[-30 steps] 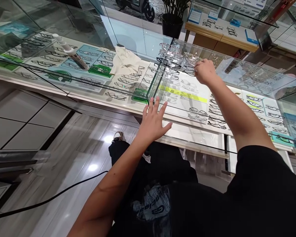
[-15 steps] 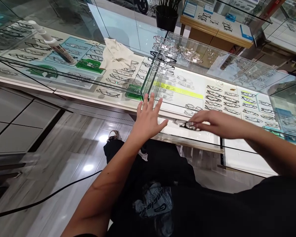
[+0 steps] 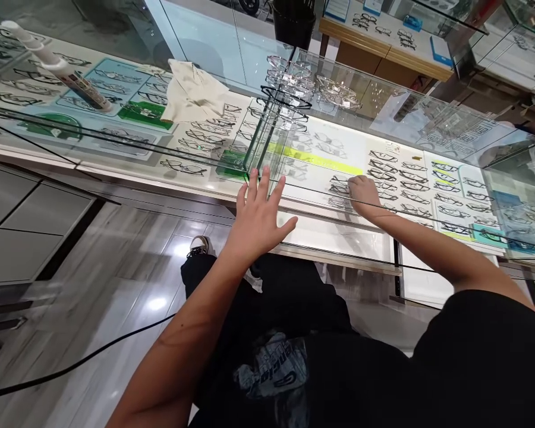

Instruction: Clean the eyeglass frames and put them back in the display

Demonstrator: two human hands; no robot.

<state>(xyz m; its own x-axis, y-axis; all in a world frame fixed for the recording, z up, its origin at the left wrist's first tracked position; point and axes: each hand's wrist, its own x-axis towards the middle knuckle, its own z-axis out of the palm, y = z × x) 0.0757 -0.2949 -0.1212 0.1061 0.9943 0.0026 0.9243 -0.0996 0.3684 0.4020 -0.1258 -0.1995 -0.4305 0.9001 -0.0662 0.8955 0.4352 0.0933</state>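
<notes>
My left hand (image 3: 259,223) lies with its fingers spread against the front glass edge of the display case (image 3: 294,235), holding nothing. Inside the lit case, my right hand (image 3: 365,195) reaches in with its fingers curled down at a pair of dark-framed glasses (image 3: 339,183). Whether it still grips them cannot be made out. To its right stand rows of glasses (image 3: 412,178) on the white shelf. Several clear-framed glasses and a black pair (image 3: 286,98) rest on the glass top, beyond my left hand.
A white spray bottle (image 3: 56,65) and a cream cloth (image 3: 194,92) are on the glass at the left. A potted plant (image 3: 294,24) and a wooden table (image 3: 383,47) stand behind. A black cable (image 3: 93,348) crosses the floor.
My right hand has moved forward and into the case, carrying the glasses from the front edge to the white shelf. The view has shifted slightly; my left hand keeps its place on the edge.
</notes>
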